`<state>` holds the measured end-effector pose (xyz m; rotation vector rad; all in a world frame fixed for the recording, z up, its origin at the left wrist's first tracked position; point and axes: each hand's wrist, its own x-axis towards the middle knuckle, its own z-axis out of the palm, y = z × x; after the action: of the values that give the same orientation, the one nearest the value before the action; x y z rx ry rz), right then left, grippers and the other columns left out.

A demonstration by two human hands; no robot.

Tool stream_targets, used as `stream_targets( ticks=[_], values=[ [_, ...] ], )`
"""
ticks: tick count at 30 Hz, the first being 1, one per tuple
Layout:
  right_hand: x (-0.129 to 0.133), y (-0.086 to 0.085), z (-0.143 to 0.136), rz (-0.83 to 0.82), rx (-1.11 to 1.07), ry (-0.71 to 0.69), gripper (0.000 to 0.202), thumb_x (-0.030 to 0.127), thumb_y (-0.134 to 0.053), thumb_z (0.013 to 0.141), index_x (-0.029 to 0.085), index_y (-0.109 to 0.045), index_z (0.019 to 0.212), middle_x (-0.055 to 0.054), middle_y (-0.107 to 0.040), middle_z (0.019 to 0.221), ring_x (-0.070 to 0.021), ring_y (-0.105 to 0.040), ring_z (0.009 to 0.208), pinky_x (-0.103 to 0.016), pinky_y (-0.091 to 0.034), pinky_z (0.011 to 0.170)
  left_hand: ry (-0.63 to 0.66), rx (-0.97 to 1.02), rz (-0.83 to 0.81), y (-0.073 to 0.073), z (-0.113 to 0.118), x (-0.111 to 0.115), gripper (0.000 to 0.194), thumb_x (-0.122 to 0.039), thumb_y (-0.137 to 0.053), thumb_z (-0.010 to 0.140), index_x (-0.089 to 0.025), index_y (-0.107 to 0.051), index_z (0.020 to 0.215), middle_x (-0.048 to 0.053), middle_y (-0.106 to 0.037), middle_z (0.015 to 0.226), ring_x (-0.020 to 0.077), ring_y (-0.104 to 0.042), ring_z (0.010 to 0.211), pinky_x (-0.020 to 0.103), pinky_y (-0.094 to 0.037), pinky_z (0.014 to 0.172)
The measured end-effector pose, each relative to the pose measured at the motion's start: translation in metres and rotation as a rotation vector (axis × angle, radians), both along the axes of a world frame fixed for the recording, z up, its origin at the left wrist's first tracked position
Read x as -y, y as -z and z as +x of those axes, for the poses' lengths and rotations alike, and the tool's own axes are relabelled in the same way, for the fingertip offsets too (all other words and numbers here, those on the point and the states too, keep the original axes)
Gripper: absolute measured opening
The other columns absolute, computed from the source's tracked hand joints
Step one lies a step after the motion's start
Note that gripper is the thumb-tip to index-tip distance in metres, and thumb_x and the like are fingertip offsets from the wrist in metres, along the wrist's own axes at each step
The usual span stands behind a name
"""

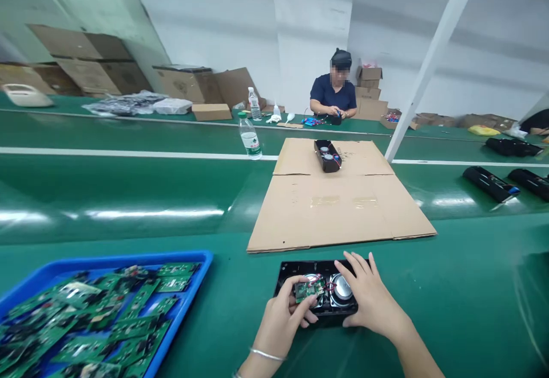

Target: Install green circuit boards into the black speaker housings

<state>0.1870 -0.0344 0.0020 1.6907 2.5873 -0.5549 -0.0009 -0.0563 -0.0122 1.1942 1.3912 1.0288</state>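
A black speaker housing (pixel 288 270) lies on the green bench in front of me, with two round silver-backed speakers (pixel 342 290) and thin red wires inside it. My left hand (pixel 283 316) pinches a small green circuit board (pixel 305 291) between thumb and fingers, over the left part of the housing. My right hand (pixel 372 298) spans the housing's right end, thumb at the near edge and fingers spread toward the far edge, gripping it. The palm side of that hand is hidden.
A blue tray (pixel 205 263) of many circuit boards stands at left. Ahead, a cardboard sheet (pixel 343 218) carries another open speaker housing (pixel 328 158). A water bottle (pixel 250 138) stands beside it. More black housings (pixel 491 183) lie right. A co-worker (pixel 334 95) sits across the line.
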Motion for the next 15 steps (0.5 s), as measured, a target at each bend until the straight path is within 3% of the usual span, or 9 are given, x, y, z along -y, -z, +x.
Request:
stream_targets(
  ticks=[4,8,10,12,15],
  values=[
    [0.004,0.010,-0.001,0.072,-0.063,-0.002,0.096,0.046,-0.075,0.053,0.027,-0.027,0.134,-0.009,-0.031,0.137,-0.0309,-0.020,0.128,-0.055,-0.001,0.105,-0.036,-0.067,-0.027,-0.001,-0.001,-0.002,0.037,-0.053,-0.062,0.060,-0.020,-0.052,0.073,-0.003,-0.061,0.040,0.0189,-0.062,0.039,0.023,-0.047,0.036],
    [0.017,0.016,-0.001,0.136,-0.139,0.013,0.088,0.053,-0.069,0.057,0.027,-0.030,0.132,-0.010,-0.034,0.134,-0.0326,-0.025,0.124,-0.059,-0.006,0.102,-0.011,-0.104,-0.055,-0.003,-0.001,-0.002,0.038,-0.058,-0.058,0.063,-0.020,-0.050,0.064,-0.001,-0.062,0.044,0.0166,-0.059,0.037,0.022,-0.043,0.034],
    [0.023,0.014,0.005,0.196,-0.139,0.025,0.081,0.051,-0.067,0.059,0.027,-0.033,0.129,-0.010,-0.037,0.132,-0.0329,-0.028,0.122,-0.060,-0.005,0.101,0.039,-0.044,-0.073,-0.004,0.002,0.000,0.040,-0.059,-0.058,0.064,-0.020,-0.050,0.072,-0.001,-0.063,0.049,0.0154,-0.059,0.038,0.021,-0.042,0.035],
    [0.029,0.013,0.022,0.305,-0.105,0.065,0.074,0.044,-0.066,0.059,0.026,-0.038,0.125,-0.009,-0.039,0.131,-0.0329,-0.031,0.120,-0.060,-0.005,0.101,0.110,0.055,-0.069,-0.005,0.005,0.003,0.050,-0.059,-0.061,0.062,-0.021,-0.048,0.092,-0.002,-0.063,0.054,0.0162,-0.062,0.043,0.022,-0.043,0.038],
    [0.043,0.022,0.071,0.544,-0.031,0.223,0.070,0.036,-0.065,0.056,0.025,-0.040,0.121,-0.010,-0.044,0.126,-0.0334,-0.038,0.115,-0.057,-0.015,0.099,0.248,0.166,-0.008,-0.001,0.003,0.002,0.069,-0.060,-0.061,0.062,-0.022,-0.037,0.114,0.000,-0.065,0.066,0.0178,-0.064,0.055,0.024,-0.047,0.046]
  ],
)
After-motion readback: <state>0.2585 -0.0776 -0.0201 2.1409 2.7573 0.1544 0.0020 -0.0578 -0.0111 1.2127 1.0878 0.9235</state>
